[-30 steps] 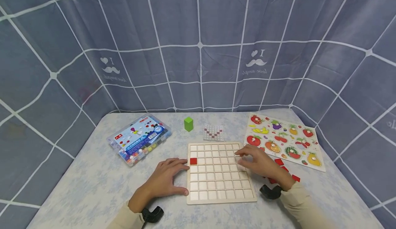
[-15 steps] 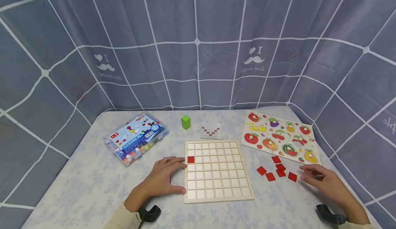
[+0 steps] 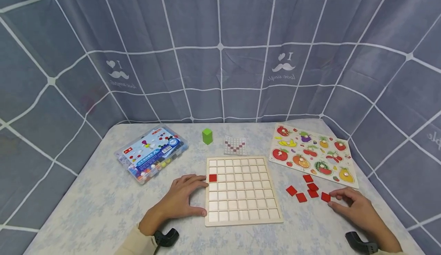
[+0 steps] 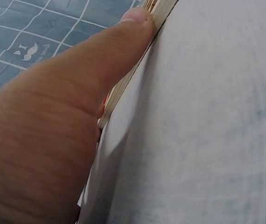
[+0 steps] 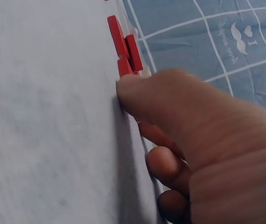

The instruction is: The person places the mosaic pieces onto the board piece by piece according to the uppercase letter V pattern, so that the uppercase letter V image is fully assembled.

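My left hand (image 3: 180,197) rests beside the wooden grid board (image 3: 241,224), its fingertips and thumb touching the board's left edge. In the left wrist view the thumb (image 4: 135,28) lies against that edge (image 4: 163,16). One red square tile (image 3: 213,178) sits in the leftmost column, third row from the top. To the right, my right hand (image 3: 356,209) has thumb and index finger at the right side of a loose red tile (image 3: 325,197), pinching it on the tabletop. The right wrist view shows the thumb (image 5: 137,91) in front, hiding most of that tile.
Several loose red tiles (image 3: 301,197) lie between board and right hand. A fruit puzzle board (image 3: 313,153) is at back right. Behind the grid lie a pattern card (image 3: 235,145) and a green block (image 3: 207,136). A plastic case (image 3: 151,153) is at left.
My right hand left the board's right side, swung right past the loose tiles, then came back left to the rightmost tile. My left hand has stayed at the board's edge.
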Demonstrator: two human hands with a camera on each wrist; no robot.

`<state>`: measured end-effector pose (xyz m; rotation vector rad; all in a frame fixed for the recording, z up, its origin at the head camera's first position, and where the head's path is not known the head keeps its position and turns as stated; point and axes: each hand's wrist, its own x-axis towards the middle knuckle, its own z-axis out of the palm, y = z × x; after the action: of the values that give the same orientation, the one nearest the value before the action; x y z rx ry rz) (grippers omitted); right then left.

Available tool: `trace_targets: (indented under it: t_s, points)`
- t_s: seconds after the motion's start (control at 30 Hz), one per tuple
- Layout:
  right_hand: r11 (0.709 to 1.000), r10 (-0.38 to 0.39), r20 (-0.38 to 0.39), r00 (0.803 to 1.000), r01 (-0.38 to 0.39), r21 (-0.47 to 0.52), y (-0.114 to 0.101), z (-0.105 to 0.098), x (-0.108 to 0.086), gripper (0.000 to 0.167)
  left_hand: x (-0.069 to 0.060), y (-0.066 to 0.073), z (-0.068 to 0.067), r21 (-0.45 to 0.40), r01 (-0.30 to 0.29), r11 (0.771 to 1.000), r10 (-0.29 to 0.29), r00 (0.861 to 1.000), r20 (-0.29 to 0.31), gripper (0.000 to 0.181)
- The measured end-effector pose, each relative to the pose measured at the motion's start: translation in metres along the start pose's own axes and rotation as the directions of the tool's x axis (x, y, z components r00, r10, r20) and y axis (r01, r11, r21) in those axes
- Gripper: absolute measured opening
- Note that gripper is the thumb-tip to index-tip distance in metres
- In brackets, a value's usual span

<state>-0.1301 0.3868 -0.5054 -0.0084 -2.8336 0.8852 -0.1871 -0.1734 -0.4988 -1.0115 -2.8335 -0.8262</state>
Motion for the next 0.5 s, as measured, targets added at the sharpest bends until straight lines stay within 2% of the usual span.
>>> trace_targets:
  t_s: [0.23, 0.5]
  points:
    - [1.000, -0.021, -0.026, 0.999, 0.021, -0.004, 0.0035, 0.0034, -0.0001, 0.030, 0.0002, -0.0021, 0.0006, 0.007, 0.002, 1.000, -0.002, 1.000, 0.006, 0.078]
    - [0.989, -0.148, -0.115, 0.982, 0.147, -0.013, 0.0073, 0.0073, 0.0005, 0.029, 0.0003, -0.0026, 0.0013, 0.002, 0.007, 1.000, -0.007, 1.000, 0.004, 0.079]
